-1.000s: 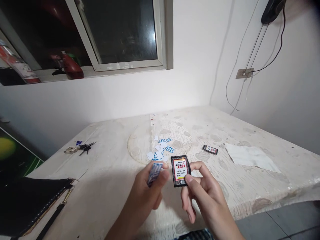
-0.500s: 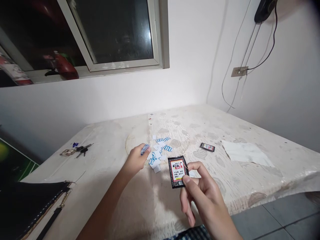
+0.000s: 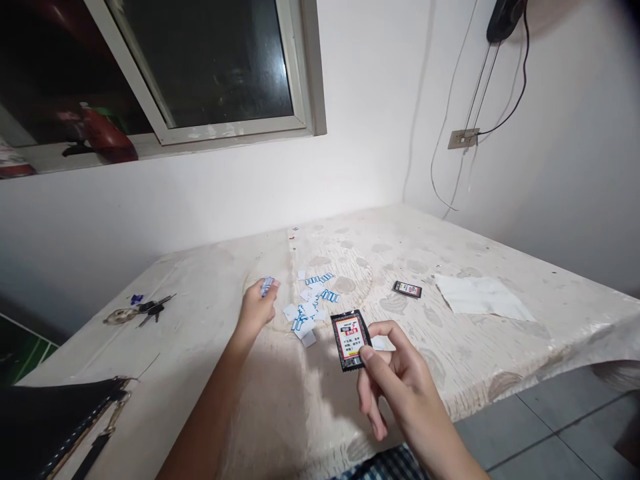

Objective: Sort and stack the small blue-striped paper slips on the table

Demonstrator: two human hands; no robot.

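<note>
My right hand (image 3: 400, 373) pinches a small black sachet (image 3: 350, 340) by its right edge, its printed white and red label facing me. Held away to the left, my left hand (image 3: 257, 307) is closed around some blue-and-white paper pieces (image 3: 267, 287), mostly hidden by the fingers. Between the hands, a loose pile of small white paper pieces (image 3: 307, 310) with blue printing lies on the table. A second black sachet (image 3: 407, 289) rests flat to the right of the pile.
A patterned cloth (image 3: 270, 413) covers the table. Keys (image 3: 150, 308) lie at the left, with a black bag (image 3: 60, 420) at the near left edge. A white paper sheet (image 3: 480, 298) lies on the right. Behind are a wall and window (image 3: 225, 67).
My left hand has moved left, away from the paper pile, still gripping the paper pieces. My right hand keeps holding the sachet. The whole view has shifted slightly.
</note>
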